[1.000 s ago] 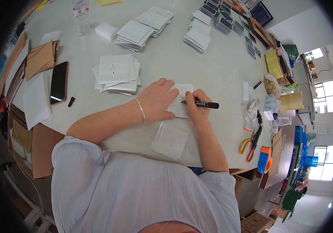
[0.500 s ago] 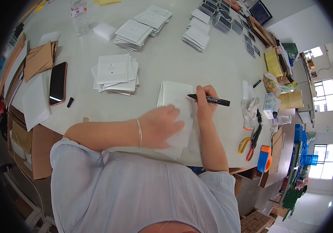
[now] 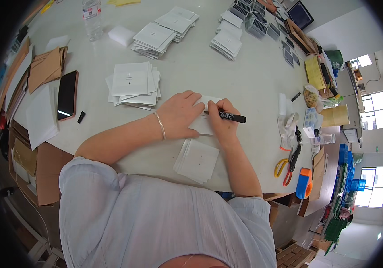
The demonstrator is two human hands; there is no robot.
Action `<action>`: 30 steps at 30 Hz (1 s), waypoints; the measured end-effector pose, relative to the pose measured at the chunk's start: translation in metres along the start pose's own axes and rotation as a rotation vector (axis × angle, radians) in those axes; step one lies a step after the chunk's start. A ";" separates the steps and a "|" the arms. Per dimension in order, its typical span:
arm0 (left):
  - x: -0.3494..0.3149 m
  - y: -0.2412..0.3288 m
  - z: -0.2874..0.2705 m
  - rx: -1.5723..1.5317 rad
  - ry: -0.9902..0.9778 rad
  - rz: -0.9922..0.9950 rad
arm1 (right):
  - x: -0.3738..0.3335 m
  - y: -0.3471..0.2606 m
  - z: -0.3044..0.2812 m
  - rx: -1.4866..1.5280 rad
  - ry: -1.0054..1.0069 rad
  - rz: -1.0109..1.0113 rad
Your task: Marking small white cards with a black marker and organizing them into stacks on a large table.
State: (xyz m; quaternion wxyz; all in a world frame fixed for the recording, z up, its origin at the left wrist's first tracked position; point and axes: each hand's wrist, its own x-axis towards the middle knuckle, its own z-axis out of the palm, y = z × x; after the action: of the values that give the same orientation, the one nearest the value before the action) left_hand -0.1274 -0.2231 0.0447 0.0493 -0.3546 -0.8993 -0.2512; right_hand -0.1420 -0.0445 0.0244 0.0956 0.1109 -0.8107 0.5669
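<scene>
My left hand [image 3: 180,115] lies flat with fingers spread over the left part of a stack of white paper squares [image 3: 205,127], holding nothing. In my right hand [image 3: 224,123] is a black marker [image 3: 236,117], its tip at the printed lines on the top square. My hands hide much of that stack. Nearer my body lies a second, fanned stack of white squares [image 3: 199,161]. To the left, another pile of white squares [image 3: 131,80] bears small dark marks on its top piece.
Farther off lie more white piles [image 3: 153,36] [image 3: 227,42] and a water bottle [image 3: 92,20]. A phone [image 3: 68,95] and black cap [image 3: 81,117] lie left. At right are a glove [image 3: 286,129], pliers-like cutters [image 3: 295,154] and a tape roll [image 3: 305,183].
My left hand has moved up from the nearer stack, uncovering it, and now rests on the farther one. My right hand has shifted left and slightly down with the marker.
</scene>
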 end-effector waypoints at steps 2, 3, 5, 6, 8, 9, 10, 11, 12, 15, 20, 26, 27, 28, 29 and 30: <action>0.000 0.001 -0.001 -0.004 -0.015 -0.014 | 0.000 0.002 0.001 -0.022 0.008 -0.019; 0.000 0.001 -0.001 -0.004 -0.015 -0.016 | 0.000 0.002 0.001 -0.043 0.016 -0.039; 0.000 0.002 -0.002 0.000 -0.012 -0.019 | 0.001 0.003 0.002 -0.038 0.014 -0.037; 0.000 0.002 -0.002 -0.001 -0.012 -0.020 | 0.001 0.003 0.002 -0.033 0.013 -0.035; 0.000 0.003 -0.003 0.009 -0.030 -0.032 | -0.001 0.004 0.001 -0.031 0.011 -0.043; 0.000 0.003 -0.003 0.009 -0.030 -0.033 | -0.001 0.004 0.000 -0.030 0.009 -0.051; -0.001 0.003 -0.002 0.020 -0.009 -0.035 | -0.002 0.003 -0.001 -0.030 0.009 -0.051; -0.001 0.004 -0.002 0.031 0.012 -0.038 | -0.003 0.000 -0.003 0.019 0.013 -0.028; -0.001 0.004 -0.002 0.031 0.012 -0.039 | -0.004 -0.001 -0.004 0.067 0.017 -0.004; 0.000 0.006 -0.003 0.024 -0.009 -0.077 | -0.007 0.003 -0.006 0.073 0.005 -0.038; 0.000 0.007 0.000 0.039 0.033 -0.081 | -0.009 0.004 -0.005 0.021 -0.038 -0.095; -0.001 0.005 0.002 0.037 0.044 -0.076 | -0.009 0.003 -0.004 0.021 -0.010 -0.069; -0.001 0.005 0.002 0.037 0.044 -0.076 | -0.009 0.001 -0.004 0.036 -0.004 -0.056; -0.001 0.006 0.001 0.031 0.038 -0.074 | -0.009 0.003 -0.004 0.036 -0.005 -0.056; 0.000 0.006 0.001 0.026 0.032 -0.071 | -0.009 0.005 -0.003 0.008 -0.014 -0.076; 0.000 0.006 0.001 0.025 0.032 -0.070 | -0.009 0.007 -0.003 -0.020 -0.022 -0.097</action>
State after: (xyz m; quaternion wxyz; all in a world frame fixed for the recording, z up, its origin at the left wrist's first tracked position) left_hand -0.1234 -0.2193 0.0463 0.0594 -0.3182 -0.9133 -0.2471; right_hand -0.1354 -0.0386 0.0172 0.1150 0.1554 -0.8110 0.5522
